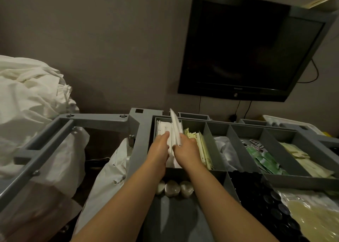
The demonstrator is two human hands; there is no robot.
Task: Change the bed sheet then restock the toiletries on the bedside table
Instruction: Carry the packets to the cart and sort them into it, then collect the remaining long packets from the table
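White sachets (175, 131) upright in leftmost tray compartment (157, 121), directly under both hands.
Right hand (185, 150) fingers pinching several, long axis vertical; left hand (159, 148) fingers straight, pressing the stack.

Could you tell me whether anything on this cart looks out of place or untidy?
Mostly tidy. The green sachets lie jumbled in their compartment, unlike the upright packets nearby. The right hand lifts some white packets above the tray.

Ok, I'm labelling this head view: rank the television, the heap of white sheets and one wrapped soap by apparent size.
1. television
2. heap of white sheets, cropped at the frame edge, so unsure against the television
3. wrapped soap
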